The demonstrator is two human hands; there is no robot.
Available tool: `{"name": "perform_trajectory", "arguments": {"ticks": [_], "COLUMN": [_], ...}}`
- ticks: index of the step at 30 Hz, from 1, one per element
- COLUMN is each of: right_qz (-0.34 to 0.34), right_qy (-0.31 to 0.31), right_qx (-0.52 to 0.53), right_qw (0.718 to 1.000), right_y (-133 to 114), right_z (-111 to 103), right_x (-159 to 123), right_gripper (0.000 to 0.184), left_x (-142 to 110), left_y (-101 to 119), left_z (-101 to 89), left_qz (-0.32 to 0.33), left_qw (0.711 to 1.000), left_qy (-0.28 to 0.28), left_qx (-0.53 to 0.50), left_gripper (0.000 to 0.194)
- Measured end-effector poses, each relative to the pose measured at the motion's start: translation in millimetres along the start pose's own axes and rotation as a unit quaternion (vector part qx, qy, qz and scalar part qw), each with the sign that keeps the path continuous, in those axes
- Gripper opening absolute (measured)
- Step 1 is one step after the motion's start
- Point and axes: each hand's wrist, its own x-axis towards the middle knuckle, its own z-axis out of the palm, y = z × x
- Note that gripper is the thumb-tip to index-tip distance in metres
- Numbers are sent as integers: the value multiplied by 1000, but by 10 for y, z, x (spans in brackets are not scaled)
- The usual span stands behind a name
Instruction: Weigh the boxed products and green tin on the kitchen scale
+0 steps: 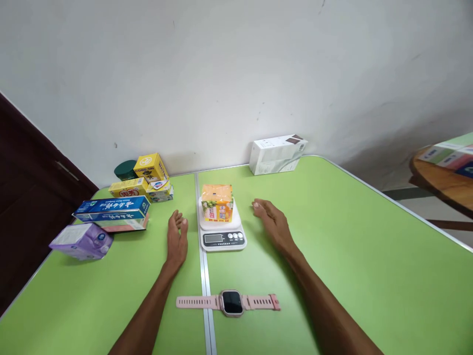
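Note:
An orange wrapped pack (217, 203) with printed labels sits on the white kitchen scale (223, 240). The scale's small display looks blank. My left hand (177, 237) rests on its side to the left of the scale, fingers loosely bent and thumb apart, holding nothing. To the right of the scale lies my right hand (274, 224), its fingers pointing toward the pack without touching it; it holds nothing either. Nearer to me, a pink smartwatch (232, 302) is laid flat with its strap stretched out and its screen dark.
At the left of the green table (343, 256) stand a purple pack (83, 241), a blue toothpaste box (113, 209), several yellow boxes (151, 166) and a dark green round container (125, 170). A white box (278, 154) stands by the wall. A wooden stool (436, 180) is at right.

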Motion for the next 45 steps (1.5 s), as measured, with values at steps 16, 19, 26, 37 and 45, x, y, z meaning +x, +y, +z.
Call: {"name": "perform_trajectory", "arguments": {"ticks": [16, 19, 26, 37, 45], "right_qz": [0, 9, -104, -102, -41], "right_qy": [39, 6, -132, -108, -60], "right_qx": [-4, 20, -41, -11, 38], "right_qw": [999, 1000, 985, 989, 997], "right_y": [109, -3, -377, -332, 149], "right_z": [70, 134, 441, -824, -1775], "right_x": [-31, -20, 191, 523, 1175], "right_gripper": [46, 64, 81, 69, 68], "left_x": [23, 102, 696, 760, 985], "left_y": [-66, 44, 666, 1498, 1410], "left_z": [-36, -19, 37, 1328, 3013], "left_qz": [8, 46, 143, 226, 194], "left_qw": [1000, 998, 953, 911, 902], "left_qy": [-12, -43, -257, -336, -385], "left_qx": [26, 27, 78, 74, 17], "left_gripper": [59, 71, 73, 50, 60]}}
